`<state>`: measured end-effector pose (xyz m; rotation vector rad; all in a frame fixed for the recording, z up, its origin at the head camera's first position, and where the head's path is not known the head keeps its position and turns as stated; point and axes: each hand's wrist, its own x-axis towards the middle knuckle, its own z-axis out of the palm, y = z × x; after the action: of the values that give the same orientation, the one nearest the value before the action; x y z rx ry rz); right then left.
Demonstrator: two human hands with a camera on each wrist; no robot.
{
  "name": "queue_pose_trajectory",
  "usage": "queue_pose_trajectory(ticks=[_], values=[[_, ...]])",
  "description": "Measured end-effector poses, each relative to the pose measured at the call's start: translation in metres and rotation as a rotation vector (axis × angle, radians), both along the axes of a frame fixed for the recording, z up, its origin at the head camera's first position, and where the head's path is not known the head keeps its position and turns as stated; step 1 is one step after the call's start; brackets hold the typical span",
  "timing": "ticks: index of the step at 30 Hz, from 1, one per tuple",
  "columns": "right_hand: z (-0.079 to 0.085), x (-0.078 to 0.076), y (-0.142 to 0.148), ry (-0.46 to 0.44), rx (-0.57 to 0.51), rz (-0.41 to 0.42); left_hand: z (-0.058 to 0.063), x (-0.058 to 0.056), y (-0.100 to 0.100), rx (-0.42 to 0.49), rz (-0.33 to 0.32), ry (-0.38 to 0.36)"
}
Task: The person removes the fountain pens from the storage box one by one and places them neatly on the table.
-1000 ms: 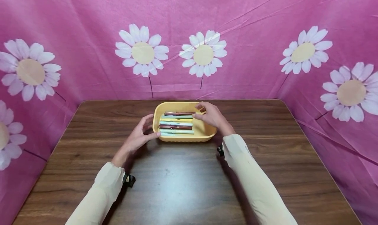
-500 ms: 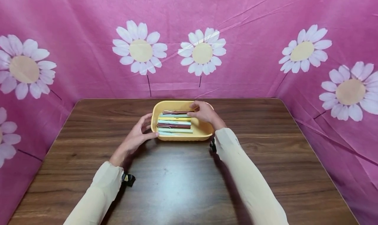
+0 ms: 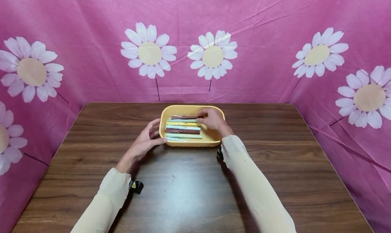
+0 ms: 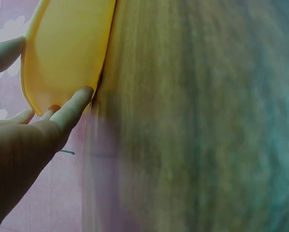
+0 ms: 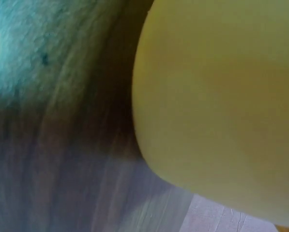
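A yellow plastic basket (image 3: 191, 144) sits near the table's far edge, with several pens lying side by side in it, among them a yellow pen (image 3: 183, 124) and a dark red pen (image 3: 183, 131). My left hand (image 3: 141, 143) holds the basket's left end, thumb at the near corner and fingers along the outer wall; the left wrist view shows fingertips touching the basket (image 4: 67, 53). Inside the basket, my right hand (image 3: 213, 119) pinches the right end of the farthest dark red pen (image 3: 184, 117). In the right wrist view the basket wall (image 5: 207, 96) hides the right fingers.
The basket stands on a brown wood-grain table (image 3: 180, 192). Behind and at both sides hangs a pink cloth (image 3: 256, 56) printed with white daisies, close to the table's far edge.
My right hand has moved lower and slightly left into the basket, its fingers coming together at the farthest pen's end. The left hand keeps its place on the basket.
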<state>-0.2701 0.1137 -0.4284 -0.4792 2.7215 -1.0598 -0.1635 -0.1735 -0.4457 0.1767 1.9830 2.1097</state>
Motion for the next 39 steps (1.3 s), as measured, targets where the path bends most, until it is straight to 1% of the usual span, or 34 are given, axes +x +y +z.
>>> queue_pose_trajectory(ticks=[10,15,20,25,29,32,39], values=[[-0.008,-0.004,0.002,0.004,0.034,0.034,0.002,0.0,0.002,-0.005,0.0,-0.008],[-0.008,-0.003,0.001,0.005,0.072,0.055,0.002,-0.001,0.002,0.002,0.001,-0.007],[-0.007,-0.004,0.001,0.028,0.112,0.068,0.003,-0.002,0.001,-0.027,0.001,-0.005],[-0.009,-0.004,0.0,0.007,0.041,0.07,0.004,-0.001,0.001,-0.057,0.004,-0.01],[-0.007,-0.003,0.0,-0.021,-0.054,0.035,0.006,-0.001,0.001,-0.061,0.002,-0.011],[-0.005,-0.002,0.0,-0.019,-0.093,0.018,0.006,-0.001,0.001,-0.058,0.0,-0.007],[0.004,0.0,0.0,0.0,-0.065,-0.025,0.007,-0.003,0.0,-0.063,-0.001,-0.008]])
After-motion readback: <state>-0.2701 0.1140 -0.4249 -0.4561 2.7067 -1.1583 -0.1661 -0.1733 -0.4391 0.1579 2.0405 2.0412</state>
